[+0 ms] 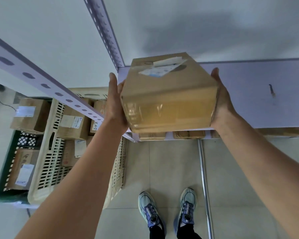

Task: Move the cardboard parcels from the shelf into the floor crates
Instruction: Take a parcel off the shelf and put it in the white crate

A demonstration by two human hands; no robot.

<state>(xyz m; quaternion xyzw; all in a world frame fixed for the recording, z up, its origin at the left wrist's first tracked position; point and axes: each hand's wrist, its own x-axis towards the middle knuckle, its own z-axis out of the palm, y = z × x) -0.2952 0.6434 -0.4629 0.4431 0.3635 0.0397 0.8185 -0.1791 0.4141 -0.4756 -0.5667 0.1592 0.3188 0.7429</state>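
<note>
A brown cardboard parcel with a white label on top and clear tape on its near face is held between my two hands over the front edge of the white shelf. My left hand presses flat against its left side, fingers straight. My right hand presses flat on its right side in the same way. On the floor to the left stands a cream slotted crate holding several parcels, with a dark green crate holding two parcels beside it.
A perforated white shelf upright rises left of the parcel, and a slanted rail crosses above the crates. More parcels lie on the lower shelf. A metal pole stands right of my feet on the tiled floor.
</note>
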